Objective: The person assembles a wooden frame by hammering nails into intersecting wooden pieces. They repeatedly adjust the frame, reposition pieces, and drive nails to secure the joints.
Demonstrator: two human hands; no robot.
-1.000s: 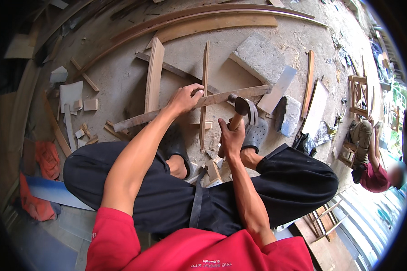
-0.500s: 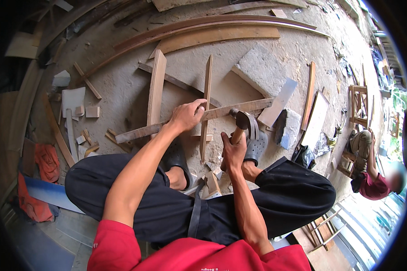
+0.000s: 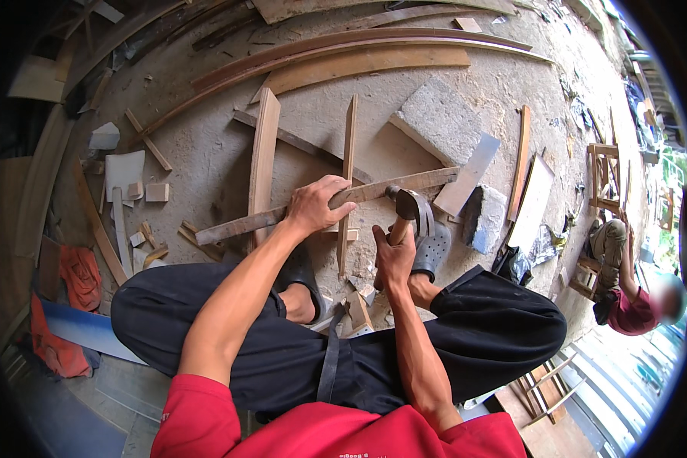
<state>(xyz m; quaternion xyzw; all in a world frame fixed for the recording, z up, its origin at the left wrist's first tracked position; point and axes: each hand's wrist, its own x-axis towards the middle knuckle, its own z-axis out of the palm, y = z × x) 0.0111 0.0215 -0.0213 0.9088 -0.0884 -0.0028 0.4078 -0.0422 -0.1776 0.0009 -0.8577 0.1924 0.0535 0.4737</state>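
A long rough wooden strip (image 3: 244, 225) lies slantwise across two boards, a wider board (image 3: 264, 153) on the left and a thinner board (image 3: 349, 145) on the right. My left hand (image 3: 317, 204) is closed over the strip between them, fingers over its far side and thumb reaching toward the thinner board. In my right hand (image 3: 395, 258) is a claw hammer (image 3: 412, 206), gripped by its wooden handle. Its head is close to the strip, right of the thinner board; whether they touch I cannot tell. A small wood block (image 3: 346, 234) shows beside the thinner board.
Beyond the strip lie a concrete slab (image 3: 435, 118) and long planks (image 3: 374, 61). A handsaw blade (image 3: 469, 174) and a rough block (image 3: 486, 219) are at the right. Wood offcuts (image 3: 157, 192) litter the left. Another person (image 3: 626, 282) sits at the far right.
My left hand has settled lower on the strip, its fingers and thumb shifting around it beside the thinner board. The right hand and hammer have hardly moved.
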